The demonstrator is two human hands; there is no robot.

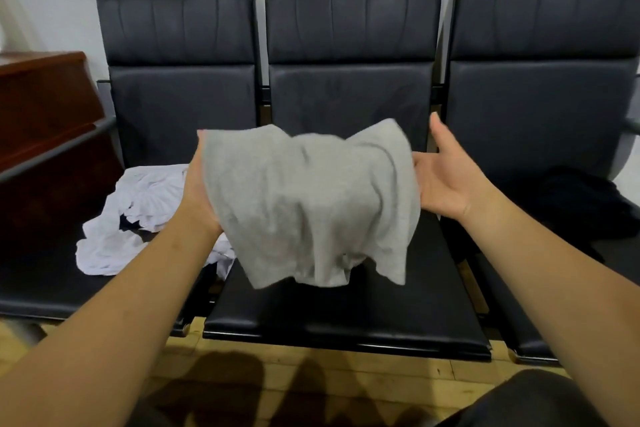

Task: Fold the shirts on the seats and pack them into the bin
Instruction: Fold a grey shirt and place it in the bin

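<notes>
Around the grey shirt (311, 201) lie a white shirt (138, 194) and black shirt (575, 204).

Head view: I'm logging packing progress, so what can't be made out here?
- Bin: none in the head view, outside the frame.
- Left hand fingers: hidden behind the grey shirt, grip unclear.
- Grey shirt: motion-blurred, so its fold state is unclear.
- Dark garment on the right seat: blends into black upholstery, shape unreadable.
</notes>
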